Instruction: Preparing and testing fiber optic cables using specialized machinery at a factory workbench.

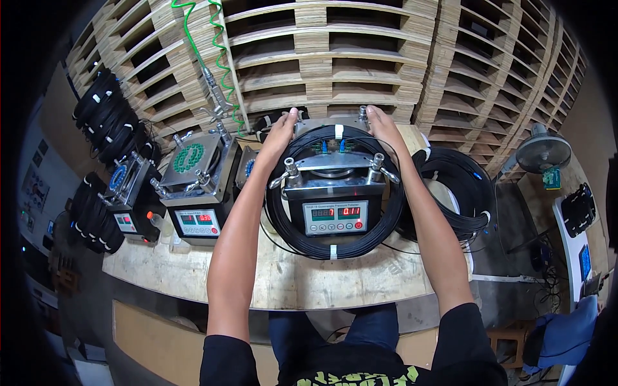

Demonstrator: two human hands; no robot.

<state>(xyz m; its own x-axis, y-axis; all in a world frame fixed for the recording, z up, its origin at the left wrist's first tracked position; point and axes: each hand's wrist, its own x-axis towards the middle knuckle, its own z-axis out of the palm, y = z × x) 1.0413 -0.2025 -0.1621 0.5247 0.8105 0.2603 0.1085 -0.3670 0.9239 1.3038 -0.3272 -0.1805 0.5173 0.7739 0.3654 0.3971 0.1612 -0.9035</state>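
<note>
A polishing machine (336,217) with a metal top and a lit red display stands on the wooden bench (322,283). Both my arms reach past its sides to the far corners. My left hand (282,134) closes at the far left corner post, thumb up, its fingers mostly hidden. At the far right, my right hand (383,130) closes around a clamp post (364,112), thumb beside the knob. A coil of black cable (333,251) rings the machine's front. Blue connectors (333,147) stick up from its top plate. Two near clamps with levers (377,165) stand at the front corners.
Two similar machines (196,222) (125,222) stand left, near a small red-capped bottle (153,217). More black cable coils (454,186) lie right and others hang (109,116) left. Green air hose (212,71) hangs before stacked pallets (360,45). A fan (543,149) stands right.
</note>
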